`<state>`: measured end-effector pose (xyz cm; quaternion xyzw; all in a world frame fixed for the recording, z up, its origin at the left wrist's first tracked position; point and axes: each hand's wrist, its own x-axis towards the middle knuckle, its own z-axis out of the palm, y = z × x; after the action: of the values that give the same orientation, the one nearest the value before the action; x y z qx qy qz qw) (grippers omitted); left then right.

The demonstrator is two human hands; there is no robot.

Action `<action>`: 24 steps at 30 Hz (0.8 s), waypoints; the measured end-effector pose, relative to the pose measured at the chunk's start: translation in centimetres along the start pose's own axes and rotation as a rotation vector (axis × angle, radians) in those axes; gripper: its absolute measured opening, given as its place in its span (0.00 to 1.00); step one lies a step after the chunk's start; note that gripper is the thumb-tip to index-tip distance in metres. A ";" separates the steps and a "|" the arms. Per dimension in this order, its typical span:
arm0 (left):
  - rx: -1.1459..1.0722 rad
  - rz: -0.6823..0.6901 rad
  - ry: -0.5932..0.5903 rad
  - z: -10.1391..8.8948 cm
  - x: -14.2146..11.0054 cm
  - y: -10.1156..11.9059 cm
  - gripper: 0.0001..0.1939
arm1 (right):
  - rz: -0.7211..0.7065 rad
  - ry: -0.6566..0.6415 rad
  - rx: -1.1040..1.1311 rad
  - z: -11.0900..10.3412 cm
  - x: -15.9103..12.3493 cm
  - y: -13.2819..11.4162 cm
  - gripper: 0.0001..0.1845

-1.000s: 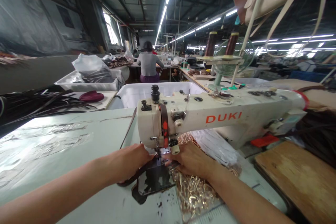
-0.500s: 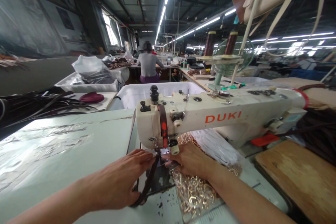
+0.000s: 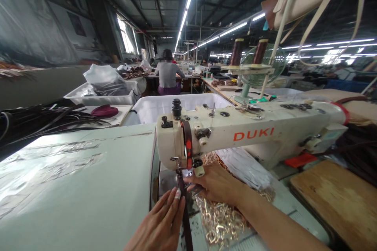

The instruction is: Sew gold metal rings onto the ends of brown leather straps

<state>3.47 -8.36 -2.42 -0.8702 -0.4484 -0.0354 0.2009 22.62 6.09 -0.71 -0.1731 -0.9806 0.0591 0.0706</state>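
A narrow dark brown strap (image 3: 186, 227) runs from under the presser foot of the sewing machine (image 3: 218, 129) toward me. My left hand (image 3: 163, 219) lies along the strap's left side, its fingers stretched out and close together, one with a white wrap on its tip. Its thumb is hidden. My right hand (image 3: 219, 182) reaches in from the right, with a finger stretched toward the strap close to the needle area. Its other fingers are partly hidden, and a small grey shape under them is unclear. Below it lies a clear bag of gold-coloured metal clasps (image 3: 219, 223).
A white bin (image 3: 147, 108) stands behind the machine. Dark straps (image 3: 38, 119) are piled at the left, near a maroon roll (image 3: 104, 110). A wooden board (image 3: 335, 200) lies at the right. Thread cones (image 3: 236, 52) stand above; a person (image 3: 167, 74) sits further back.
My left hand has moved from beside the needle down toward me and turned its fingers forward. The strap's loop has straightened out. My right hand stays by the needle area.
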 end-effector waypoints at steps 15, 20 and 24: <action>0.262 0.073 0.162 3.7 -0.9 0.4 0.25 | -0.031 0.047 -0.020 0.3 0.0 0.0 0.13; 0.205 0.066 0.115 2.7 -1.1 0.5 0.27 | -0.040 0.032 -0.012 0.2 -0.1 0.0 0.13; 0.151 0.077 0.088 1.8 -1.5 0.8 0.31 | -0.053 0.036 -0.023 0.3 0.0 0.2 0.14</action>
<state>3.06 -9.25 -4.68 -0.8667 -0.4070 -0.0317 0.2868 22.65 6.29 -1.00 -0.1490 -0.9840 0.0430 0.0879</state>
